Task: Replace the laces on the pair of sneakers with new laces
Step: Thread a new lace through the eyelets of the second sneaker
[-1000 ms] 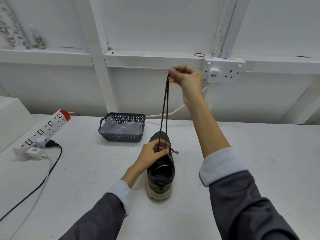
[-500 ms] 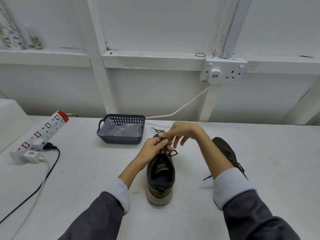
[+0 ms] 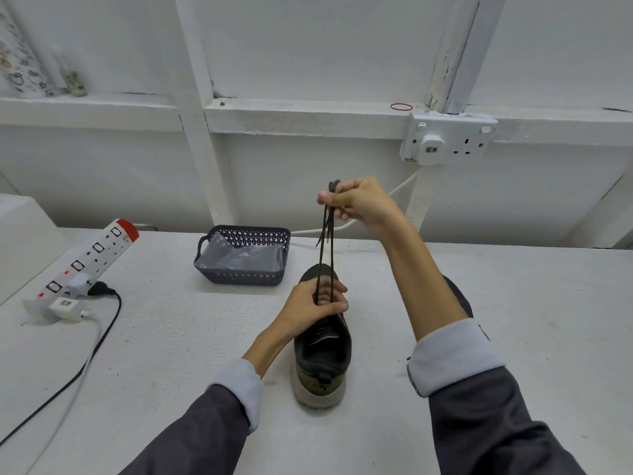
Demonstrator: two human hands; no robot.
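No writing can be read: the pale label on the tongue of the sneaker [image 3: 322, 351] is too blurred to make out. The sneaker is dark mesh with an olive heel patch and a thick off-white sole, and it stands upright at the middle of the rough white surface [image 3: 171, 337], heel toward the near edge. The left hand [image 3: 313, 305] grips it at the throat, fingers curled over the eyelets. Two strands of a thin dark lace [image 3: 323, 255] rise between them, taut, to the right hand [image 3: 359, 204], whose clenched fingers pinch the lace ends above the shoe. Half a second ago this hand was down beside the left one at the eyelets; now it is raised, drawing the lace up. A second sneaker [image 3: 459, 296] shows partly behind the right forearm. A dark perforated plastic basket [image 3: 239, 277] lined with clear film sits just beyond, and a white power strip [image 3: 85, 265] lies far left.
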